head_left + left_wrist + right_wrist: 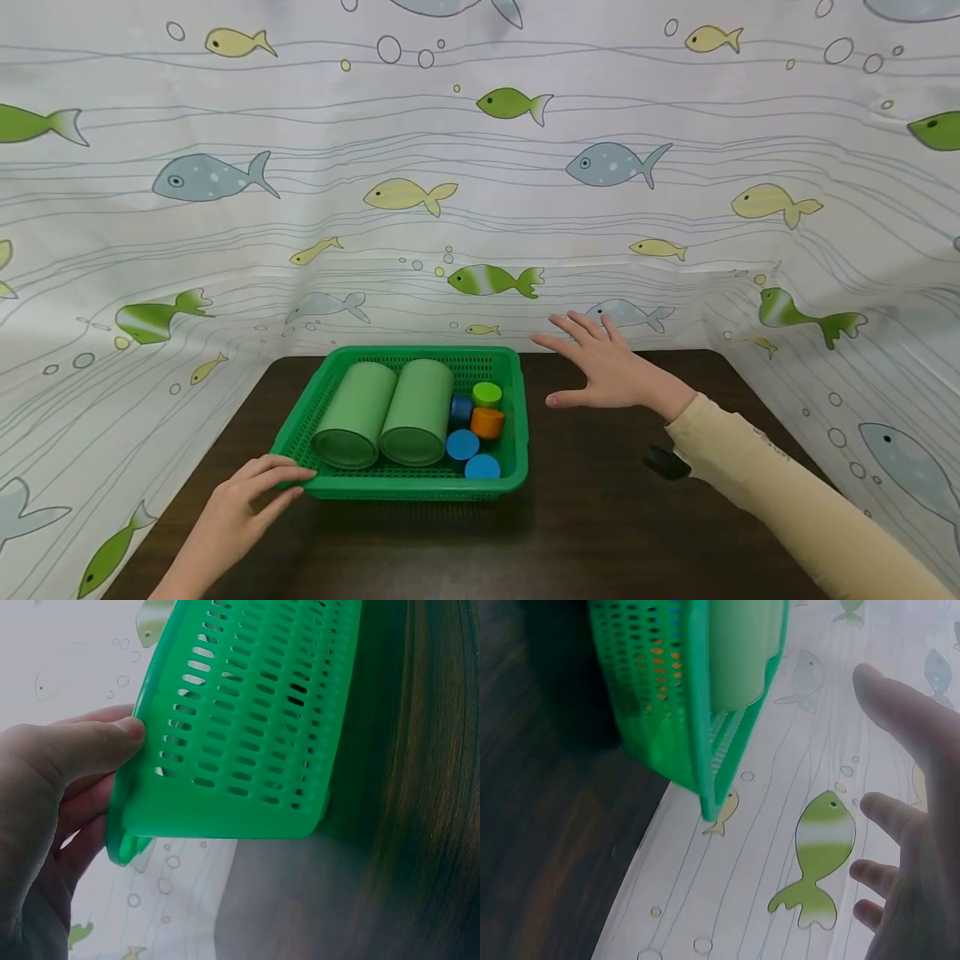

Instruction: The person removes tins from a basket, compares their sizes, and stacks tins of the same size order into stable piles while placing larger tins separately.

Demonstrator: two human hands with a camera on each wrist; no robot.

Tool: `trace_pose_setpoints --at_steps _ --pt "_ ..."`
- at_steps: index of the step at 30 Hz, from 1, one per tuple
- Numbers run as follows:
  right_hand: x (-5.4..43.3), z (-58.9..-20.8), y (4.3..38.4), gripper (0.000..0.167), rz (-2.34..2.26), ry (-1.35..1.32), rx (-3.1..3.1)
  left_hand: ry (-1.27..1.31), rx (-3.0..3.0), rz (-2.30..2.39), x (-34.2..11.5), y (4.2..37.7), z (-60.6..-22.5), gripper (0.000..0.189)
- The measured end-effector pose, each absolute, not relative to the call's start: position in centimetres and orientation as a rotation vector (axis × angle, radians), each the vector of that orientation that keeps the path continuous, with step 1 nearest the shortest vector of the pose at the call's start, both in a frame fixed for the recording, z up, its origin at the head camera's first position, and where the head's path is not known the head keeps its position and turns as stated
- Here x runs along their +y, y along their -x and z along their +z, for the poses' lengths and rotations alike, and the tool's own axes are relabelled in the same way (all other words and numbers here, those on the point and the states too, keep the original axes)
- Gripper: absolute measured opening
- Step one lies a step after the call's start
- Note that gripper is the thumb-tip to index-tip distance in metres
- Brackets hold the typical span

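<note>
A green perforated plastic basket (405, 487) stands on the table. My left hand (238, 504) holds its near left corner; in the left wrist view the thumb lies on the outer wall and the fingers curl over the rim. Two light green cylinders (357, 408) lie side by side in the basket. Right of them are small round pieces: a lime one (487, 393), an orange one (487, 423), a dark blue one (461, 408) and two with blue tops (462, 444). My right hand (603, 367) hovers right of the basket, fingers spread, holding nothing.
A dark brown wooden table (615, 533) lies under the basket. White sheeting (480, 225) printed with fish rises behind and on both sides. A small black object (666, 462) shows by the right sleeve (780, 483).
</note>
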State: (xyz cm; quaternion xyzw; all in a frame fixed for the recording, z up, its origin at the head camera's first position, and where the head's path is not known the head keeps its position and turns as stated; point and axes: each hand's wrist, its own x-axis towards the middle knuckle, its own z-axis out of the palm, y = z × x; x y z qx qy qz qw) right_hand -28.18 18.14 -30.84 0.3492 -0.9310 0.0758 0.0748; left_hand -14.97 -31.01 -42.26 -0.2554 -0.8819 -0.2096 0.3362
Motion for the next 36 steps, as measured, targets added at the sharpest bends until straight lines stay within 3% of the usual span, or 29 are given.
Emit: trace_pose_setpoints --at_steps 18,24,36 --pt "11.6 -30.7 31.8 0.079 0.334 -1.071 -2.835 0.678 -2.229 -0.624 -30.6 15.5 -43.0 0.044" --pt "9.6 -30.9 32.4 0.076 0.342 -1.077 -2.843 0.571 -2.220 -0.720 -29.7 15.3 -42.7 0.052" --pt "6.1 -32.8 34.1 0.072 0.475 -0.997 -2.916 0.386 -2.321 -0.802 -29.0 14.6 -42.8 0.040"
